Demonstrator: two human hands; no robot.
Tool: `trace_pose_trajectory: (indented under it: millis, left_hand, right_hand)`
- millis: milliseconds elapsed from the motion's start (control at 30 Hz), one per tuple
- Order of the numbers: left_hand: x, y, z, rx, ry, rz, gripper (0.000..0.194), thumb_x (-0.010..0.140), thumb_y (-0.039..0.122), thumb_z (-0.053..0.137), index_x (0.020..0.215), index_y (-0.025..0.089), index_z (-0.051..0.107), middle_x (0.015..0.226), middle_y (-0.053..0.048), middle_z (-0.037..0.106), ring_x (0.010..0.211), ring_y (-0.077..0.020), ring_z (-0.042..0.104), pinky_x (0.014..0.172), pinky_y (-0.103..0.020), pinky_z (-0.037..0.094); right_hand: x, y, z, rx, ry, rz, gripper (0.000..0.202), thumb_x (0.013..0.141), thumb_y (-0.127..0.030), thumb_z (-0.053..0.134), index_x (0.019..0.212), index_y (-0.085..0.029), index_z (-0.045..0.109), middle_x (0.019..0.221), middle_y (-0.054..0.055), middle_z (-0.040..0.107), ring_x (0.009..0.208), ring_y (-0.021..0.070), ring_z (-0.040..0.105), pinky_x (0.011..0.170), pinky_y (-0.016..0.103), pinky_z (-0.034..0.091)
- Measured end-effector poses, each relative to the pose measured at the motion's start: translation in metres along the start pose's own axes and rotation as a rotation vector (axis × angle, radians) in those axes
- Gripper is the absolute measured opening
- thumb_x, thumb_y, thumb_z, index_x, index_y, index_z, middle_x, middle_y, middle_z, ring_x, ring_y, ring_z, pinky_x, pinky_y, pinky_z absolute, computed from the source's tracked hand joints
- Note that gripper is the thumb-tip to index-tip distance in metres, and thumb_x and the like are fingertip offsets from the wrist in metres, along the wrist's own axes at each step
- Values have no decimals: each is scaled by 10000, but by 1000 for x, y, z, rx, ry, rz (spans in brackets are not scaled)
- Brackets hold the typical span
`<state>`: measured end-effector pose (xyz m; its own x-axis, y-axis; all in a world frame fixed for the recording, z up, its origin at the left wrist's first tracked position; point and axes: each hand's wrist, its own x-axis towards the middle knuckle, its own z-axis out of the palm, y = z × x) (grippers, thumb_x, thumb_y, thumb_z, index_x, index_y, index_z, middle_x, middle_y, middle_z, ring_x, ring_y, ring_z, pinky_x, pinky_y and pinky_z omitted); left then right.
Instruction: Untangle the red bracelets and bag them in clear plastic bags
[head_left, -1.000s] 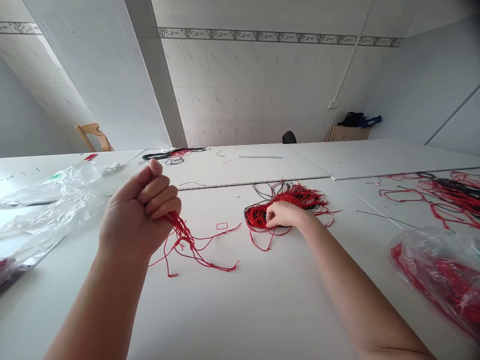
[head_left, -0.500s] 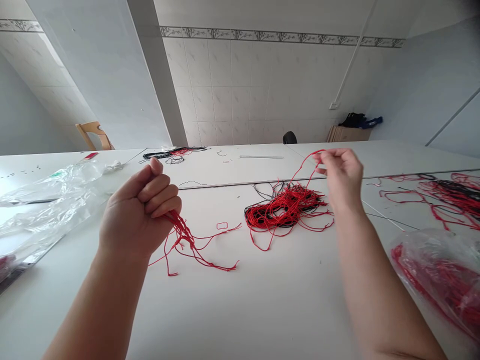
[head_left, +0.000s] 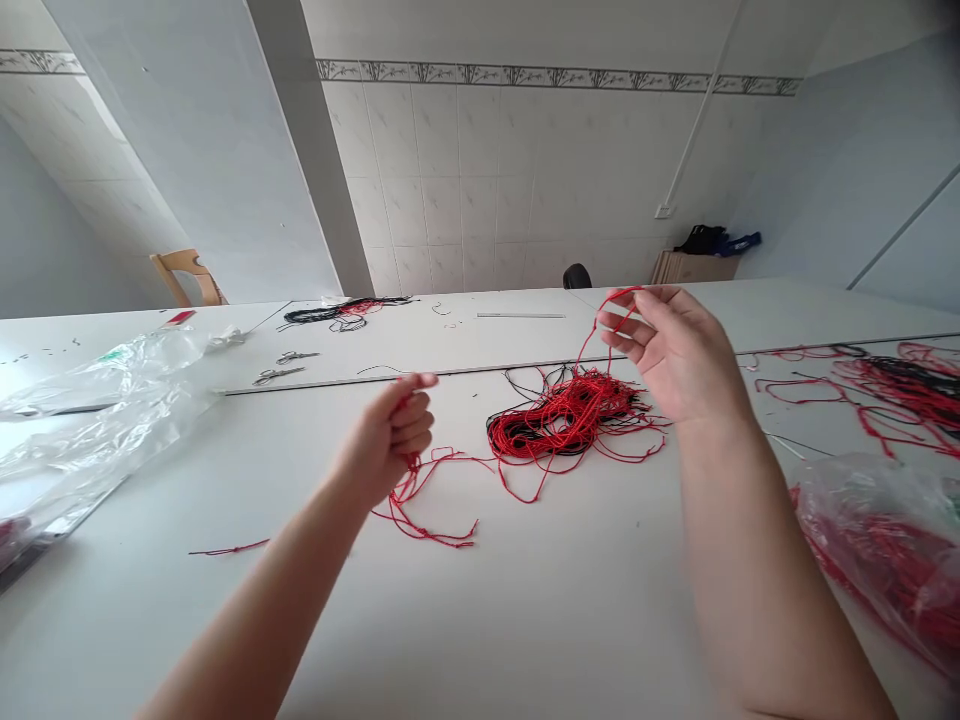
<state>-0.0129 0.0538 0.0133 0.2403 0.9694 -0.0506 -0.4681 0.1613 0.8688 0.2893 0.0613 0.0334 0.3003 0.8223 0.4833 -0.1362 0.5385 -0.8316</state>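
My left hand (head_left: 394, 435) is closed round several red cords (head_left: 411, 508), whose knotted ends hang below the fist onto the white table (head_left: 525, 600). To the right, my right hand (head_left: 671, 350) pinches a thin red cord (head_left: 589, 340) that forms a loop between its fingers. That cord runs down to a tangled bundle of red and black cords (head_left: 566, 415) lying on the table below and left of this hand. A short piece of red cord (head_left: 229, 549) shows left of my left forearm.
Two small scissors (head_left: 279, 375) lie behind my left hand, near clear plastic bags (head_left: 112, 400). A plastic bag of red cords (head_left: 892, 560) and more red and black cords (head_left: 900, 385) are at the right. Farther back lies a dark bundle (head_left: 337, 310).
My left hand has moved right and away from me with its cords, uncovering the scissors. My right hand has shifted slightly left, and the loop it pinches has moved with it.
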Motion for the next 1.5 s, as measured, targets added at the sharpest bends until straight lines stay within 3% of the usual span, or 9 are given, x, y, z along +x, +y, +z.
trace_pose_trajectory:
  millis: [167,267,367,567,800,933,1200,1333,1500]
  left_hand:
    - [6,-44,4,100,-90,-190,233,885,352,759,947,137,697,646,91,207,489,-54,128,395,-157,153]
    - [0,-51,8,189,-148,-232,330,920,466,729,1005,148,702,695,73,232,512,-55,146,425,-168,157]
    - [-3,-52,10,229,-145,-206,391,909,537,726,846,164,628,700,65,233,531,-65,147,447,-188,157]
    - [-1,-50,10,296,-101,-135,313,857,455,792,861,190,625,645,83,168,548,-93,114,478,-218,140]
    - [-2,-47,9,385,-150,-162,300,896,484,695,967,192,679,688,60,245,554,-96,114,497,-263,123]
    - [8,-49,-1,820,-223,-149,388,935,570,558,934,203,681,651,50,295,533,-111,193,507,-283,192]
    - [33,-82,-34,1329,-86,-84,232,860,421,628,760,213,651,813,-36,659,666,-180,545,548,-284,358]
    - [34,-96,-37,1504,-40,-79,179,822,380,683,763,216,641,814,-55,692,759,-232,619,602,-297,382]
    - [32,-97,-34,1580,-6,-92,174,757,282,743,700,220,591,762,-49,666,744,-252,606,618,-311,359]
  right_hand:
    - [-17,-9,16,-418,-281,49,237,849,-450,755,908,-238,669,901,18,704,788,167,697,654,267,549]
    - [-30,-9,28,-650,-630,177,226,872,-453,720,908,-230,716,855,27,722,769,179,672,662,287,507]
    - [-41,-6,42,-716,-786,201,210,916,-425,649,855,-230,699,864,13,722,747,164,624,648,283,453]
    - [-36,7,42,-731,-797,227,276,931,-498,620,893,-240,707,867,4,716,740,159,603,639,273,430]
    - [-11,30,11,-1167,-761,347,180,913,-367,601,918,-248,737,860,6,751,732,175,646,623,280,411]
    - [-11,34,10,-1390,-747,419,154,802,-269,715,952,-246,739,998,28,750,828,200,669,618,277,428]
    - [-25,66,41,-1544,-799,499,240,672,-95,789,876,-201,722,1037,104,741,986,277,689,737,317,489]
    - [-17,61,30,-1455,-840,525,24,802,-213,712,780,-208,721,801,57,715,744,199,658,605,280,424]
    - [-3,26,-8,-1208,-806,454,272,930,-468,596,875,-232,720,713,-8,619,563,119,481,507,259,299]
